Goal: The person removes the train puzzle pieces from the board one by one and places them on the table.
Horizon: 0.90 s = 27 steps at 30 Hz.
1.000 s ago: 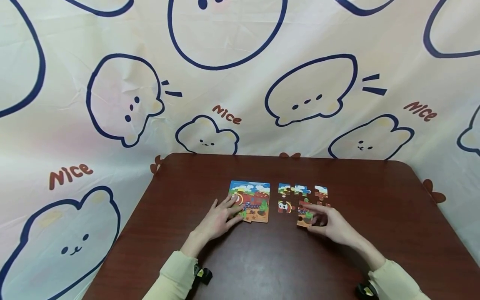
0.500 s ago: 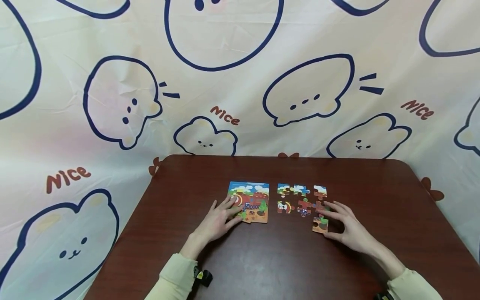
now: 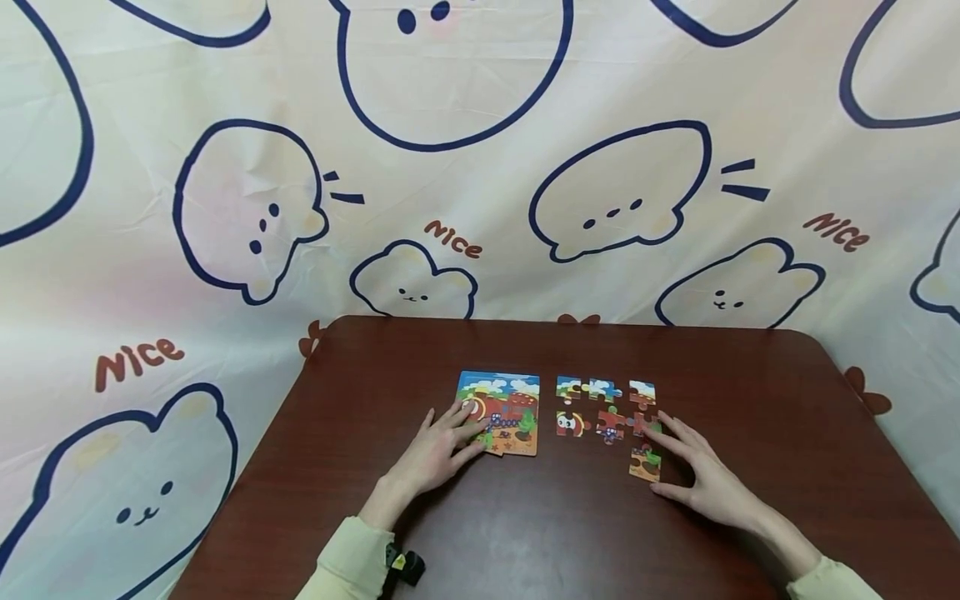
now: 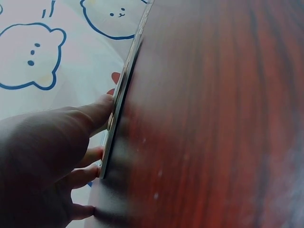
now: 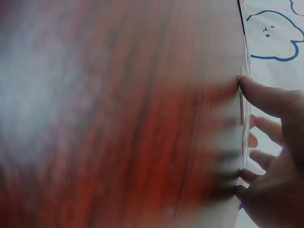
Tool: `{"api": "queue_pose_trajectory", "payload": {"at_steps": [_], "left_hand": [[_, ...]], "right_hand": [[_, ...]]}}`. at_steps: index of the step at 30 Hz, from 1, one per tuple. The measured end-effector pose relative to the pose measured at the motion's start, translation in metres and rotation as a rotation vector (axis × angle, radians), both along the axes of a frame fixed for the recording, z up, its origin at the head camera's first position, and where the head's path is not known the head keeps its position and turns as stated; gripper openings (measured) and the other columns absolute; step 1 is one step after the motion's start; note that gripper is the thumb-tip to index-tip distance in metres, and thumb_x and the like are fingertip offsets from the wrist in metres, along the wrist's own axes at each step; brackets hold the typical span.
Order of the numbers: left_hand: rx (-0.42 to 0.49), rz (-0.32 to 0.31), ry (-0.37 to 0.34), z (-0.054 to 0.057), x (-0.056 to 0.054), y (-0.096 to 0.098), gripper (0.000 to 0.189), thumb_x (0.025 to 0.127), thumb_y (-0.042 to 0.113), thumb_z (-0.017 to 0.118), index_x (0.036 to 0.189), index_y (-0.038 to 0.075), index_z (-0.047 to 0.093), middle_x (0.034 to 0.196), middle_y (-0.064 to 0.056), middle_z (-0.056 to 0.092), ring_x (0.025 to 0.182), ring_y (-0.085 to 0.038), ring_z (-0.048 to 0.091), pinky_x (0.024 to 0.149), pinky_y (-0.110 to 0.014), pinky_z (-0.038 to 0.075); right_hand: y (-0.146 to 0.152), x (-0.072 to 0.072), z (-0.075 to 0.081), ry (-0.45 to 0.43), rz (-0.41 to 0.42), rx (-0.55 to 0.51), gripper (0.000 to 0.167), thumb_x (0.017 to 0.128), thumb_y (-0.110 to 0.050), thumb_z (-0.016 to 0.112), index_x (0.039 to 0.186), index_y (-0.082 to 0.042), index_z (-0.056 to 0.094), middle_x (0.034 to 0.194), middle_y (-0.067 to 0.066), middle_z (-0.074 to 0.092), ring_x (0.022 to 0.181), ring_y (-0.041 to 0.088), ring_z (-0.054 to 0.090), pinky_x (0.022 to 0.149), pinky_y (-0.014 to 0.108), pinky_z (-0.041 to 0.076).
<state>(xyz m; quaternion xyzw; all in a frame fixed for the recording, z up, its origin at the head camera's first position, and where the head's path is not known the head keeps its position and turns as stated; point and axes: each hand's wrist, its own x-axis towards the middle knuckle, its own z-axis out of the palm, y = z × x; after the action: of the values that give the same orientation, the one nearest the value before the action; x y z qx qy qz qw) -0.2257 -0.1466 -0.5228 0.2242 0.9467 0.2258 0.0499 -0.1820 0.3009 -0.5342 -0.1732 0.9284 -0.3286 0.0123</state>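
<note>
My left hand [image 3: 429,454] rests its fingers on a picture puzzle board [image 3: 517,427] showing a red train under a blue sky. In the left wrist view the board's edge [image 4: 124,90] lies flat beneath the fingertips. My right hand [image 3: 712,482] has its fingers spread beside the right column of loose puzzle pieces. Its thumb touches the lower edge of a green and sandy puzzle piece [image 3: 644,464]. Its forefinger reaches the red middle-right piece [image 3: 639,424] just above that one. In the right wrist view the thumb [image 5: 263,97] meets a thin piece edge.
Left of the right column lie a red centre piece [image 3: 611,427], a train-face piece [image 3: 572,424], and two sky pieces at the top, one a cloud piece [image 3: 602,390]. A top-right piece [image 3: 642,392] sits above. Brown table [image 3: 510,533]; patterned cloth [image 3: 502,192] hangs behind.
My right hand moved the green and sandy piece from below the centre piece to the bottom of the right column, then loosened its fingers. My left hand stayed on the board.
</note>
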Motion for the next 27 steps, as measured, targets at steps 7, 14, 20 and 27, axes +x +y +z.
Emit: {"api": "queue_pose_trajectory", "payload": {"at_steps": [7,14,20,27], "left_hand": [[-0.002,-0.006,0.004,0.001,-0.002,-0.001,0.051,0.11,0.041,0.066,0.156,0.018,0.065,0.173,-0.019,0.046,0.167,-0.042,0.034,0.13,-0.079,0.024],[0.012,-0.011,0.034,-0.002,-0.003,0.0,0.051,0.107,0.041,0.07,0.153,0.018,0.068,0.169,-0.022,0.05,0.164,-0.045,0.038,0.127,-0.08,0.028],[0.104,-0.057,0.129,-0.018,-0.007,-0.004,0.056,0.109,0.054,0.063,0.152,0.02,0.068,0.166,-0.024,0.054,0.161,-0.049,0.042,0.122,-0.085,0.029],[0.14,-0.061,0.195,-0.054,-0.024,-0.012,0.062,0.104,0.069,0.06,0.147,0.027,0.072,0.164,-0.018,0.059,0.16,-0.047,0.045,0.122,-0.083,0.032]], "right_hand": [[-0.036,-0.01,0.01,0.164,-0.112,-0.022,0.076,0.089,-0.015,0.093,0.155,-0.003,0.057,0.161,0.032,0.049,0.146,0.058,0.045,0.107,0.085,0.041],[-0.097,-0.025,0.018,0.153,-0.021,-0.028,0.079,0.09,-0.018,0.093,0.158,-0.002,0.055,0.133,0.015,0.077,0.123,0.039,0.072,0.104,0.069,0.053],[-0.141,-0.036,0.013,0.061,0.118,-0.076,0.08,0.094,-0.022,0.09,0.161,-0.003,0.052,0.131,0.009,0.078,0.123,0.033,0.072,0.106,0.062,0.055],[-0.173,-0.042,0.0,0.137,0.133,0.01,0.079,0.09,-0.032,0.093,0.158,-0.011,0.059,0.125,0.002,0.075,0.119,0.026,0.064,0.102,0.056,0.046]]}}
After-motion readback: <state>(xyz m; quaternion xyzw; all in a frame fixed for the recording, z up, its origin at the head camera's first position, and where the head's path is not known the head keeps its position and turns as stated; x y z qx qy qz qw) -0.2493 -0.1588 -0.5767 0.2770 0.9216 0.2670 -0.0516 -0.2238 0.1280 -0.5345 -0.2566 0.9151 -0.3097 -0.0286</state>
